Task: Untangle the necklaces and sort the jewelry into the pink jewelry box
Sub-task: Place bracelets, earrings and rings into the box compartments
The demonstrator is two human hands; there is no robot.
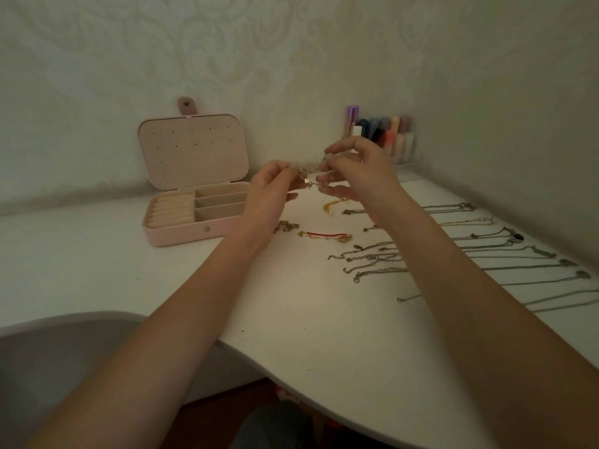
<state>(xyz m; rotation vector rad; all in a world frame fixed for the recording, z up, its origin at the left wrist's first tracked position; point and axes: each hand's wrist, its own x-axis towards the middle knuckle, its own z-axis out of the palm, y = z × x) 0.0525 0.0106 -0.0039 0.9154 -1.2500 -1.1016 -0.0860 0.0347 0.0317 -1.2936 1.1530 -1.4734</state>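
The left hand (272, 184) and right hand (348, 168) each pinch a thin gold chain (306, 178), held above the counter (291, 303) beside the open pink jewelry box (181, 233). Light, limp and snag-prone, it is probably best gripped near the clasp.

The open jewelry box (181, 228) sits on the table (308, 319) at the left, near the back wall, its lid (193, 150) raised behind the compartments. To its right both hands are held above the table, the left hand (269, 189) and the right hand (353, 166) pinching a small chain (306, 179) between them, with a rack of bottles (382, 134) behind them in the corner. Below the hands lie a few bracelets (324, 235), and further right a row of necklaces (486, 251) is laid out side by side across the table, partly under the right forearm.
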